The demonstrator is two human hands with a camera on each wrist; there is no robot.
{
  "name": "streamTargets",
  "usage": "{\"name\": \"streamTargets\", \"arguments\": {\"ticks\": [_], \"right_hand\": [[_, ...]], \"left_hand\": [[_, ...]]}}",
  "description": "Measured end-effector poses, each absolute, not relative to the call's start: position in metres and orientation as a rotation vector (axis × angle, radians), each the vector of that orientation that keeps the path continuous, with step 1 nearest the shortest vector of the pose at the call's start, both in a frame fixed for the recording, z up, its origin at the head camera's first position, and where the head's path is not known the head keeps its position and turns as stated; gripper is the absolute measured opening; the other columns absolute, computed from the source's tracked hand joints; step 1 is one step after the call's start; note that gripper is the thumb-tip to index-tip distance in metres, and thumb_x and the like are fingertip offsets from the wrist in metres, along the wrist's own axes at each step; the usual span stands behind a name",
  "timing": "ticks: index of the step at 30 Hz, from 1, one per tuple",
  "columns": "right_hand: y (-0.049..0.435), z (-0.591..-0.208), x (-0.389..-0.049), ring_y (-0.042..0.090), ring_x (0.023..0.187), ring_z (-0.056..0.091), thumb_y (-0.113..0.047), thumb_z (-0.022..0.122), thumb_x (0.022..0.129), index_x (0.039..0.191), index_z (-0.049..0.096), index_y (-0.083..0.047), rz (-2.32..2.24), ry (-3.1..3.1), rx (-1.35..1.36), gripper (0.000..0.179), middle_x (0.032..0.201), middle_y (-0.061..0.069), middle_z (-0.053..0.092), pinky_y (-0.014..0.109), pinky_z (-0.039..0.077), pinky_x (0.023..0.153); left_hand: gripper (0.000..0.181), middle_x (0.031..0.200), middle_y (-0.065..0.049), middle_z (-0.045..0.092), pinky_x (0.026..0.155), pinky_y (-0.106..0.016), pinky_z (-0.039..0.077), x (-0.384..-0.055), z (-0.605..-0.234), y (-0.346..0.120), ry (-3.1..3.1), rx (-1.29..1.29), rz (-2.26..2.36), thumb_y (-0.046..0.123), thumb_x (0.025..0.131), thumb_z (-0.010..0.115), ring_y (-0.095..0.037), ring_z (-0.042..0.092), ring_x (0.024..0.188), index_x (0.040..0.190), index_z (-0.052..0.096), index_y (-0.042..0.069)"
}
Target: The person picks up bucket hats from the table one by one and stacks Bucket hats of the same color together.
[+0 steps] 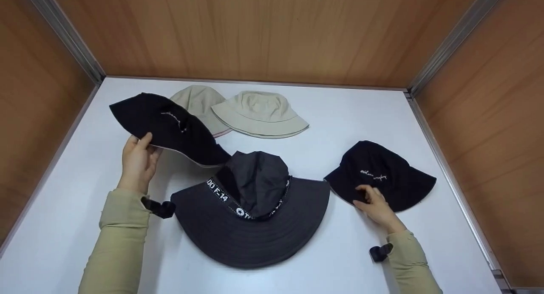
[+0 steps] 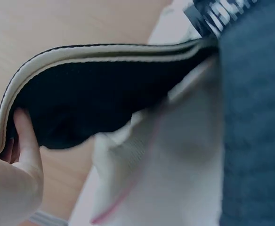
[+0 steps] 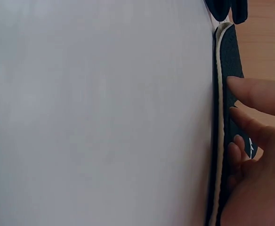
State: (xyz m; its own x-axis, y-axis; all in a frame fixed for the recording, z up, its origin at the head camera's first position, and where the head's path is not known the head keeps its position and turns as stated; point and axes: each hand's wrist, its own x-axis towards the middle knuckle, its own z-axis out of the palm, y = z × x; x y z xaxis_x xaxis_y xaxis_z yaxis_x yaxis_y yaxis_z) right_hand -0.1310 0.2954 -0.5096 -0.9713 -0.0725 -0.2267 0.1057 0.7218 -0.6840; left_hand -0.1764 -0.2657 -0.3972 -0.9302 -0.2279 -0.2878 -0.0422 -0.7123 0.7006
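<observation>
My left hand (image 1: 138,162) pinches the brim of a black bucket hat (image 1: 148,115) with small white script, holding it tilted above the table. In the left wrist view its pale-edged brim (image 2: 104,49) and dark inside show, the thumb lying against that inside. At the right, a second black bucket hat (image 1: 408,183) with white script lies flat on the table. My right hand (image 1: 378,207) is at its front brim, fingers loosely bent with thumb and index apart. In the right wrist view the fingertips rest on or just above the brim's top (image 3: 229,61).
Between my hands lies a wide-brimmed dark grey hat (image 1: 255,243) with a white-lettered band. Behind it, two beige bucket hats, one (image 1: 263,111) overlapping the other (image 1: 197,100), lie on the white table (image 1: 340,111). Wood-grain panels (image 1: 263,35) enclose the back and sides.
</observation>
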Motion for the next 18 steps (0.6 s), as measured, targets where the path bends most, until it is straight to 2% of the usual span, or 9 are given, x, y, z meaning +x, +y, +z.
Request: {"name": "streamTargets", "arguments": {"ticks": [3,7,11,14,18], "right_hand": [[0.295,-0.509,-0.132,0.025,0.094,0.035,-0.016,0.062,0.090,0.125,0.049,-0.006,-1.091,2.687,0.025,0.039,0.096,0.008,0.039,0.034,0.025,0.077],[0.295,-0.508,-0.133,0.024,0.093,0.035,-0.016,0.062,0.090,0.124,0.049,-0.006,-1.095,2.680,0.030,0.038,0.095,0.007,0.038,0.033,0.026,0.077],[0.298,-0.506,-0.135,0.022,0.091,0.036,-0.015,0.062,0.090,0.124,0.049,-0.005,-1.096,2.670,0.021,0.038,0.094,0.006,0.037,0.030,0.032,0.075],[0.301,-0.502,-0.137,0.019,0.086,0.037,-0.016,0.061,0.091,0.124,0.049,-0.002,-1.114,2.638,-0.005,0.038,0.094,0.007,0.036,0.026,0.036,0.069],[0.306,-0.494,-0.142,0.016,0.081,0.039,-0.018,0.058,0.094,0.124,0.049,0.003,-1.188,2.552,-0.027,0.038,0.095,0.007,0.040,0.023,0.037,0.063]], "left_hand": [[0.042,0.109,0.000,0.060,0.080,-0.024,0.052,-0.176,-0.387,-0.259,-1.061,0.477,-2.740,0.004,0.096,0.049,-0.010,0.063,0.096,0.136,0.038,0.011],[0.035,0.112,-0.003,0.059,0.081,-0.026,0.052,-0.174,-0.373,-0.246,-0.956,0.364,-2.738,0.002,0.096,0.048,-0.014,0.064,0.097,0.129,0.042,0.012],[0.025,0.107,-0.004,0.062,0.080,-0.026,0.052,-0.171,-0.360,-0.227,-0.951,0.239,-2.722,0.002,0.097,0.045,-0.015,0.065,0.092,0.120,0.047,0.011],[0.022,0.102,-0.004,0.063,0.075,-0.025,0.053,-0.167,-0.353,-0.208,-0.959,0.155,-2.731,0.001,0.098,0.043,-0.014,0.066,0.084,0.117,0.048,0.010],[0.020,0.096,-0.004,0.064,0.071,-0.026,0.054,-0.158,-0.347,-0.176,-0.967,0.093,-2.789,-0.001,0.097,0.042,-0.014,0.066,0.078,0.114,0.046,0.009]]}}
